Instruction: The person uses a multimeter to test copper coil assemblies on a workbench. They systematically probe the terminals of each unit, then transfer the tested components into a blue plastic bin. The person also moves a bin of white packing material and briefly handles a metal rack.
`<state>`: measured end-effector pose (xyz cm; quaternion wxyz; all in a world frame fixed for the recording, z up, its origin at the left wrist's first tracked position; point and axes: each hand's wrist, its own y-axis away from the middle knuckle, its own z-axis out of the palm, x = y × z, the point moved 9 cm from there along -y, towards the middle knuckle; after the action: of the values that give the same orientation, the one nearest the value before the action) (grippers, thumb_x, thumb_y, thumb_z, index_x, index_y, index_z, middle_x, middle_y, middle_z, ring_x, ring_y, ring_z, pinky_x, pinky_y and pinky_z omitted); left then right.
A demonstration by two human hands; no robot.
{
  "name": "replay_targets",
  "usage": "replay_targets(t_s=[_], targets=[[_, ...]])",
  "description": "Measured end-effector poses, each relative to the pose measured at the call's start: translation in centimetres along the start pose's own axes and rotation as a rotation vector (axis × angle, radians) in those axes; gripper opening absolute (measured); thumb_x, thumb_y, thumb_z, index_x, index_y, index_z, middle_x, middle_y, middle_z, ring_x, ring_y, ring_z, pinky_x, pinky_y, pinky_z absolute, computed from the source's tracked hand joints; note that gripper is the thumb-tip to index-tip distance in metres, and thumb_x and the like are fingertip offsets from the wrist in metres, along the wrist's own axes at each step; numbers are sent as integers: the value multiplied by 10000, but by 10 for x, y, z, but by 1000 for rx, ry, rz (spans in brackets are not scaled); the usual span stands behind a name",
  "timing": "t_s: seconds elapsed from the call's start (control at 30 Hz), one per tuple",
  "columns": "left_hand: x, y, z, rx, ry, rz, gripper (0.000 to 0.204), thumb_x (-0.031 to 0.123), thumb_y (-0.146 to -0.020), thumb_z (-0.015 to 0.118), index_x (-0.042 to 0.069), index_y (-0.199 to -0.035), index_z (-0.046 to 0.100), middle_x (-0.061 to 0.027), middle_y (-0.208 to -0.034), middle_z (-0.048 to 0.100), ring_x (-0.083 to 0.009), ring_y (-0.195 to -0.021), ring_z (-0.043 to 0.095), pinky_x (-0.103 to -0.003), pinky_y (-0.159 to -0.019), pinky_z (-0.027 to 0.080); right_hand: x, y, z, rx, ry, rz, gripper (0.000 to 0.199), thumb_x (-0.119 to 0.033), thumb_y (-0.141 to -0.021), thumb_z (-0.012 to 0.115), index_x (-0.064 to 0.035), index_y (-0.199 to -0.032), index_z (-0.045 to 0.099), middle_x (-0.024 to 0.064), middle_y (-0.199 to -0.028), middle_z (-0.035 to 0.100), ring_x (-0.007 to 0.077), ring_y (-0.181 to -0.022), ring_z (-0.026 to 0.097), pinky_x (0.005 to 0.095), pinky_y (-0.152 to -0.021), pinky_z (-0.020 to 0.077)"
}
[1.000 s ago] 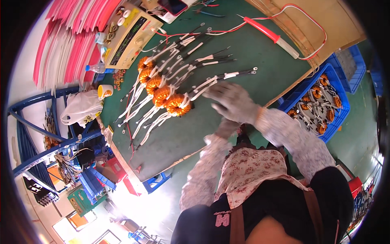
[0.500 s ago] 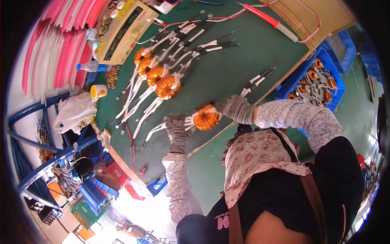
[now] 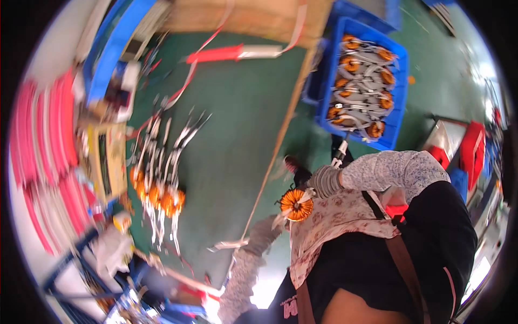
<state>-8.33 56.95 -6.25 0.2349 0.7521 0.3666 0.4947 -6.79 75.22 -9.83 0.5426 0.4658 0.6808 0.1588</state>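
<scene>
A toroidal coil (image 3: 296, 205) wound with orange copper wire is held up in front of my apron, off the table edge. My right hand (image 3: 326, 182), in a grey glove, is closed round the white leads on one side of it; their dark-sleeved ends stick out above the fist. My left hand (image 3: 264, 235), also gloved and somewhat blurred, is closed round the leads on the other side, with white ends (image 3: 229, 244) poking out to the left. Several similar coils (image 3: 171, 202) lie in a row on the green table (image 3: 232, 129), leads spread both ways.
A blue crate (image 3: 322, 97) holding several coils stands beyond the table's right edge. A red and white pen-like probe (image 3: 237, 53) with a cable lies at the far side. At left are a beige instrument (image 3: 110, 162), pink and white stacked sheets (image 3: 46, 124) and a plastic bag (image 3: 112, 251).
My view has swung to the right, toward the blue crate. Both hands have carried the coil off the table top, over its edge and close to my apron.
</scene>
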Motion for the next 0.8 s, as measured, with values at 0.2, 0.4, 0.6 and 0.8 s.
replay_targets(t_s=[0.2, 0.4, 0.6, 0.8], targets=[[35, -99, 48, -112, 809, -493, 310, 322, -791, 593, 78, -968, 524, 45, -595, 423, -50, -467, 401, -210, -439, 402, 203, 70, 27, 307, -610, 462, 505, -430, -669, 609, -64, -1013, 559, 140, -961, 592, 296, -837, 567, 394, -670, 425], [208, -324, 76, -22, 1355, -81, 295, 310, -859, 508, 106, -1062, 444, 55, -634, 343, -56, -556, 388, -209, -490, 398, 375, 6, 77, 1406, -1458, 168, 493, -120, -745, 554, 14, -1187, 383, 90, -1165, 481, 200, -1004, 487, 271, -773, 422], [192, -506, 94, 174, 764, 132, 500, 190, -837, 549, 90, -1270, 320, -96, -1109, 459, -179, -958, 474, -267, -828, 392, 534, 129, -13, 1649, -1437, 541, 397, 4, -705, 563, 20, -1090, 467, 97, -836, 576, 134, -581, 519, 244, -495, 423], [218, -545, 60, 103, 542, 146, 610, 220, -816, 574, 80, -1328, 273, -137, -1327, 335, -226, -1200, 347, -271, -996, 245, 660, 182, -42, 1642, -953, 817, 502, -260, -756, 600, -81, -1197, 440, 153, -923, 599, 288, -856, 583, 366, -749, 456]])
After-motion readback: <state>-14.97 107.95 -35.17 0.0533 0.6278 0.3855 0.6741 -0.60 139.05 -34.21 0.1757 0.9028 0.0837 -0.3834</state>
